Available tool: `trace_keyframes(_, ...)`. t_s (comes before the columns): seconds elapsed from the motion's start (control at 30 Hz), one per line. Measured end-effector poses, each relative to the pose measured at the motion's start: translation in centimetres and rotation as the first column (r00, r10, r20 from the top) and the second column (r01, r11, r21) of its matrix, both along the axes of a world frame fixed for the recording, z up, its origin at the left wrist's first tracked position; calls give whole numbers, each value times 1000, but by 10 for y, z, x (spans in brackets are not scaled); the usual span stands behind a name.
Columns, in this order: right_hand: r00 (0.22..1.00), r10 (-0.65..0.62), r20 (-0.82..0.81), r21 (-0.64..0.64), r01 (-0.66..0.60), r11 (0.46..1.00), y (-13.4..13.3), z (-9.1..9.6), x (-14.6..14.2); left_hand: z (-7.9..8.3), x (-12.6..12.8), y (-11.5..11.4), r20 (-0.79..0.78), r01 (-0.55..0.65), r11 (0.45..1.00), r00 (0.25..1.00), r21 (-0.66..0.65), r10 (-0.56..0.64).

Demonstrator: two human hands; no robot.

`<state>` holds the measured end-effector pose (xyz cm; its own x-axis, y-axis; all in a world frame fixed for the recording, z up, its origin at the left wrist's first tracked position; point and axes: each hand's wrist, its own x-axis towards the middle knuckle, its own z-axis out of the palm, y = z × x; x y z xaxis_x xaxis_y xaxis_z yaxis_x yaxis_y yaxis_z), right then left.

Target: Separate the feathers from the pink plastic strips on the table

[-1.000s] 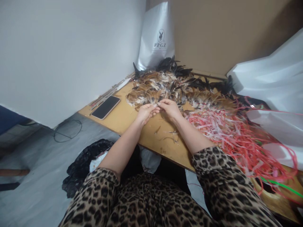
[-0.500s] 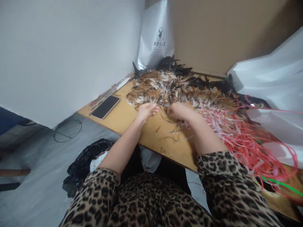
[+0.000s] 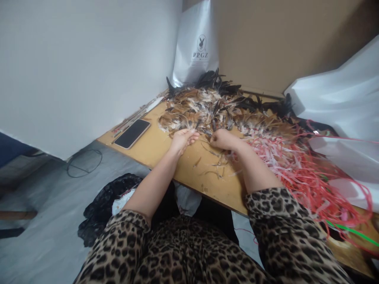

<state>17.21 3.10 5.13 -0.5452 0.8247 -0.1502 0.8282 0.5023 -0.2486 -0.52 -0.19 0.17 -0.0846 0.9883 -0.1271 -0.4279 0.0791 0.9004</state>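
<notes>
A large heap of brown, white and black feathers (image 3: 213,108) covers the back of a wooden table (image 3: 166,150). My left hand (image 3: 182,140) rests at the heap's near edge, fingers curled round a small bunch of feathers. My right hand (image 3: 222,139) lies a little to the right, fingers pinched closed on a feather at the heap's edge. A few loose feathers (image 3: 213,167) lie on the table between my forearms. Both arms wear leopard-print sleeves.
A dark phone (image 3: 132,133) lies at the table's left end beside thin sticks (image 3: 137,114). A tangle of red and white strips (image 3: 296,165) spreads on the right. A silver bag (image 3: 196,43) stands behind the feathers, white sheeting (image 3: 337,98) at right, a black bag (image 3: 106,205) on the floor.
One second ago both hands met fingertip to fingertip at the heap's edge. My right hand then drew away to the right and now sits closed there; my left hand stayed put.
</notes>
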Motion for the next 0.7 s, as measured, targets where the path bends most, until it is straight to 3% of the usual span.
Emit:
trace_keyframes(0.07,958,-95,-271,-144,57,988,3,-2,4,0,0,0,18,-3,1000,1000,-12,3)
trace_keyframes(0.1,901,-173,-399,-232,84,969,4,-3,4,0,-1,0,26,-2,1000,1000,-21,3)
trace_keyframes(0.2,639,-376,-671,-451,50,891,5,-10,-1,-1,-1,1,59,37,998,998,-51,-34)
trace_keyframes(0.3,389,-463,-797,-529,-79,845,5,-19,-15,-2,-2,0,117,125,990,986,-61,-117)
trace_keyframes(0.43,175,-501,-847,-527,-165,834,0,-30,-32,1,-2,-2,229,226,972,951,-66,-206)
trace_keyframes(0.53,97,-496,-863,-505,-207,838,-2,-35,-39,4,-3,-3,290,278,956,926,-91,-242)
trace_keyframes(0.7,96,-443,-891,-453,-195,870,-1,-38,-38,9,-3,-5,308,309,944,915,-115,-262)
